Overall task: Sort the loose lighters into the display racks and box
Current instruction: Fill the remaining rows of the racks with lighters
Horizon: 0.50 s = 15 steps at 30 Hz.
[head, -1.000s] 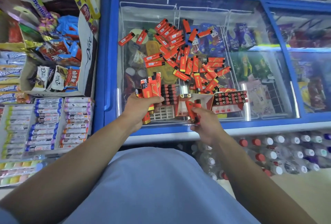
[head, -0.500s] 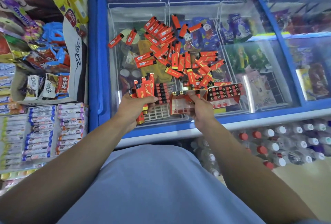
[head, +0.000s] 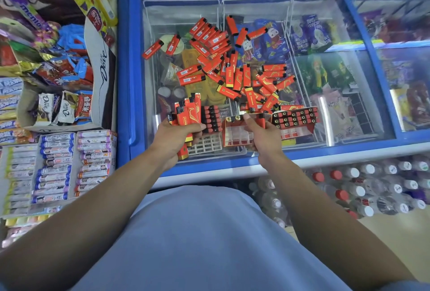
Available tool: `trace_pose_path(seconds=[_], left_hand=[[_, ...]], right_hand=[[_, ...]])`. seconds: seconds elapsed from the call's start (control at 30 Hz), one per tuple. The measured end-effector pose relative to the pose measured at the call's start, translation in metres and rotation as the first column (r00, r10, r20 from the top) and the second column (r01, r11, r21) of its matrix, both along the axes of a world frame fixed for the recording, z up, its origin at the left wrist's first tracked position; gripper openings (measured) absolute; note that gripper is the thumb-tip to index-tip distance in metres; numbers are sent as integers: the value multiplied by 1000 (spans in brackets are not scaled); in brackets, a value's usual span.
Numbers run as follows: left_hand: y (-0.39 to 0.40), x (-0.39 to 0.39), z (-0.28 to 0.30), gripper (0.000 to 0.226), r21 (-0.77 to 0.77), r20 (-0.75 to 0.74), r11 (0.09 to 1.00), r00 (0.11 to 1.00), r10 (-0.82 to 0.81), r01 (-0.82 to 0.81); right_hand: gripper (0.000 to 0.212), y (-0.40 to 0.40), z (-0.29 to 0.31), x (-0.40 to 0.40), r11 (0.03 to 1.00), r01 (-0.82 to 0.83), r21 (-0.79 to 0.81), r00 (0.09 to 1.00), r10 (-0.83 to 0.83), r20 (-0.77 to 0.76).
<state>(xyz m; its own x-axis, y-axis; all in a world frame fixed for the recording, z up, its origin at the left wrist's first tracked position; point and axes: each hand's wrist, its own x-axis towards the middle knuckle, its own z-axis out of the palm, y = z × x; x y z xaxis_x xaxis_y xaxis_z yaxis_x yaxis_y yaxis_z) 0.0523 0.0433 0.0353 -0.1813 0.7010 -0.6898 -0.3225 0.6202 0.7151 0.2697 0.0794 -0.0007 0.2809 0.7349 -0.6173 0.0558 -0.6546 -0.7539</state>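
Note:
Many loose red lighters [head: 232, 67] lie in a heap on the glass lid of a blue freezer [head: 123, 81]. My left hand [head: 174, 139] grips a bunch of red lighters [head: 188, 113] just left of a white grid rack [head: 204, 145] that carries a row of black-topped lighters [head: 210, 119]. My right hand [head: 264, 137] reaches over the red box [head: 235, 136] in the middle and pinches one red lighter [head: 261, 120] at the box's back edge. To its right stands a rack [head: 294, 117] filled with lighters.
Open candy cartons [head: 102, 69] and trays of gum sticks [head: 55, 162] crowd the counter to the left of the freezer. Bottled drinks [head: 372, 186] are stacked below the freezer's front edge on the right. Ice cream packs show through the glass.
My right hand moved from the front of the red box up to its back edge with a lighter. My left hand kept its bunch in place. The view drifted slightly.

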Motion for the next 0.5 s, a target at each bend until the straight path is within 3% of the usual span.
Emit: trace_pose_path(seconds=[0.23, 0.37, 0.5], left_hand=[[-4, -8, -3, 34, -5, 7, 996, 996, 91, -91], [-11, -17, -6, 37, -1, 4, 992, 992, 126, -126], [-20, -26, -9, 37, -13, 22, 979, 978, 206, -206]], right_hand=[[39, -4, 3, -2, 998, -45, 47, 994, 40, 104], [73, -33, 3, -11, 974, -156, 165, 984, 138, 116], [30, -58, 10, -31, 852, -469, 231, 882, 442, 160]])
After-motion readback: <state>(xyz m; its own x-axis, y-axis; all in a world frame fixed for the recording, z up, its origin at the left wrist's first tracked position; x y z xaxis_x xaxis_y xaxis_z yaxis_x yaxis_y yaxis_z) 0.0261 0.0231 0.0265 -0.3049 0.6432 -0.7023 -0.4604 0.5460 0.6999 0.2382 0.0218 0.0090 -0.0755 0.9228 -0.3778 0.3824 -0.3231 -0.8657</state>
